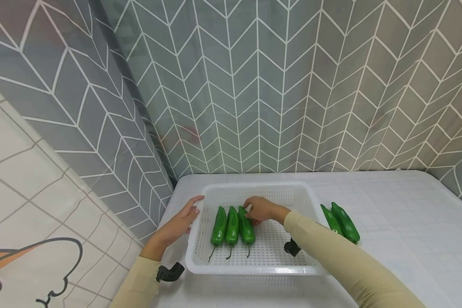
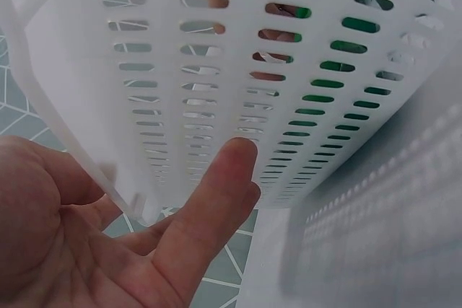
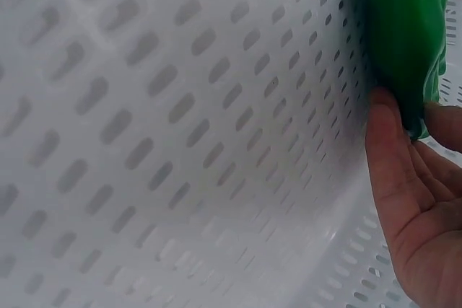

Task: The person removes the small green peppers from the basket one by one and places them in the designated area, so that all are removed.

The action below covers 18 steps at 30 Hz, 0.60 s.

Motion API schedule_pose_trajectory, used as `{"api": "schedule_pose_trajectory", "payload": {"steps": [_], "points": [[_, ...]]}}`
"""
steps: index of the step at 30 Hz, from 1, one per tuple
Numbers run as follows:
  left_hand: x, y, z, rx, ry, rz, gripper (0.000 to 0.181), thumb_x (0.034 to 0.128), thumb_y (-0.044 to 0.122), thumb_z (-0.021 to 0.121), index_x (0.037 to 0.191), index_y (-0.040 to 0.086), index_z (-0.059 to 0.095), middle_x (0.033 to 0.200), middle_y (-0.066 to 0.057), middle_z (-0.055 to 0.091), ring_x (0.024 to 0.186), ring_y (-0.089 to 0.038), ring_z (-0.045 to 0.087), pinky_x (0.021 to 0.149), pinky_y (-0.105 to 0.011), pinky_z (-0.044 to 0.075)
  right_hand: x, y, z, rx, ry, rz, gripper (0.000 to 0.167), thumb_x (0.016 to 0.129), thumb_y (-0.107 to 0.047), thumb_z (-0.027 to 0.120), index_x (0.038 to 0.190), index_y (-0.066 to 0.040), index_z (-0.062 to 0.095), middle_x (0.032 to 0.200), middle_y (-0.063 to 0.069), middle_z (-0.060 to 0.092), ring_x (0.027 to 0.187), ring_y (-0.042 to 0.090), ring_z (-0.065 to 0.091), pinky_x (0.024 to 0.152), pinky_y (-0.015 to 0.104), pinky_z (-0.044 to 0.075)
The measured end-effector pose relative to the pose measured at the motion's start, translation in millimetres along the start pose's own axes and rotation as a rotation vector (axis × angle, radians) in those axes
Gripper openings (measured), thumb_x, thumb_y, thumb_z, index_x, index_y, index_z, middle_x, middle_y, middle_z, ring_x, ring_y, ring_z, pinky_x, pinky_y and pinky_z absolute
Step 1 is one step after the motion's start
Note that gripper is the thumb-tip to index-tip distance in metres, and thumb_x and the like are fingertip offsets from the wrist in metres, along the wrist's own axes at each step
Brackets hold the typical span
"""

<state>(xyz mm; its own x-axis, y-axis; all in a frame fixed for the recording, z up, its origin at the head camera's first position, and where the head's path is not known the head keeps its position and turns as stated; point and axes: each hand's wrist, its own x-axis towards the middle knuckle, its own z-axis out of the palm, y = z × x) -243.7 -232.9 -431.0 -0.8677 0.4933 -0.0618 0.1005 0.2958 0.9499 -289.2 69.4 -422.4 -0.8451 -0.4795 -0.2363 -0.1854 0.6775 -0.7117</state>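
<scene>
Three long green peppers lie side by side inside a white perforated plastic basket [image 1: 250,270], stems toward me: the left pepper [image 1: 218,229], the middle pepper [image 1: 232,226] and the right pepper [image 1: 247,229]. My right hand [image 1: 262,208] reaches into the basket and pinches the narrow tip of the right pepper [image 3: 404,27] between thumb and fingers. At the basket's left side, my left hand [image 1: 181,220] rests against the rim and outer wall. Its fingers [image 2: 209,207] are fairly straight in the left wrist view.
Two more green peppers, a partly covered one [image 1: 330,218] and a full one [image 1: 345,223], lie on the white-covered table [image 1: 404,222] right of the basket. A grey patterned curtain [image 1: 277,85] hangs behind the table and along the left.
</scene>
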Motion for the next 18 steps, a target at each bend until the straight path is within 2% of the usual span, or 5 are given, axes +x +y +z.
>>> {"api": "schedule_pose_trajectory", "payload": {"steps": [18], "points": [[-0.2,-0.1,-0.5,0.014,0.006,-0.003,0.051,0.1134,0.031,0.032,0.161,0.022,0.015,0.145,-0.025,0.04,0.119,-0.035,0.06,0.082,-0.046,0.059,-2.2,0.2,-7.6,0.028,-0.005,0.021,0.035,0.096,0.001,0.065,0.131,0.005,0.059,0.097,0.015,0.068,0.077,0.024,0.071,0.066,0.034,0.06]]}}
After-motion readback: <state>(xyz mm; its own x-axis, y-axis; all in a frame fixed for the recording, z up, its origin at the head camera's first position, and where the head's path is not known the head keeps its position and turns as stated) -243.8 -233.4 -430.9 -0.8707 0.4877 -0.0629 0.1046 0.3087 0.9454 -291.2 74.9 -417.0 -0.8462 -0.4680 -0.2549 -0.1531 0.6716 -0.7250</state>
